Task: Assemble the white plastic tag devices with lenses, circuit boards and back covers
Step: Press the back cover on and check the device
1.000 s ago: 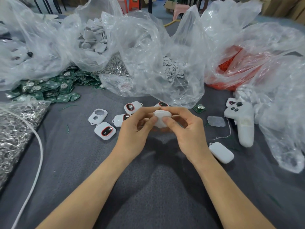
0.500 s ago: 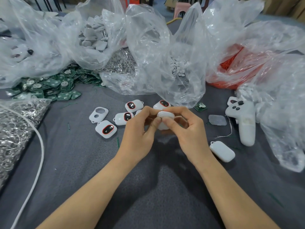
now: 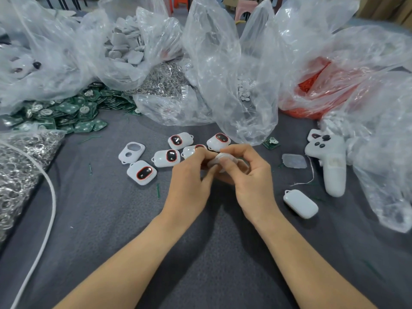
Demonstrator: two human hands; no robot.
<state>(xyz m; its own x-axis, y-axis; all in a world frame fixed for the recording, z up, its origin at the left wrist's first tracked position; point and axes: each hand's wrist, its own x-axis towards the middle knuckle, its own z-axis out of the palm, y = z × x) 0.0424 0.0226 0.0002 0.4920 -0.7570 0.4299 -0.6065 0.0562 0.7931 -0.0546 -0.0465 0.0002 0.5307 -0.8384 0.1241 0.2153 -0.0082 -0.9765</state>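
Note:
My left hand (image 3: 189,181) and my right hand (image 3: 249,179) meet over the grey cloth and together pinch one white tag device (image 3: 219,160), mostly hidden by my fingers. Just beyond them lie several white tag shells with red-rimmed dark lenses (image 3: 142,172), and one empty white shell (image 3: 131,152) with open holes. A closed white tag (image 3: 300,204) lies to the right of my right hand. A single green circuit board (image 3: 270,143) sits behind my right hand.
A pile of green circuit boards (image 3: 66,112) lies at the back left. Clear bags hold grey back covers (image 3: 124,50), metal rings (image 3: 15,170), small white parts (image 3: 244,92) and red parts (image 3: 316,85). A white controller (image 3: 332,166) and a white cable (image 3: 44,219) lie nearby.
The tag has turned in my fingers from broad face up to more edge-on, and my hands have shifted slightly away from me. Everything on the cloth stays put.

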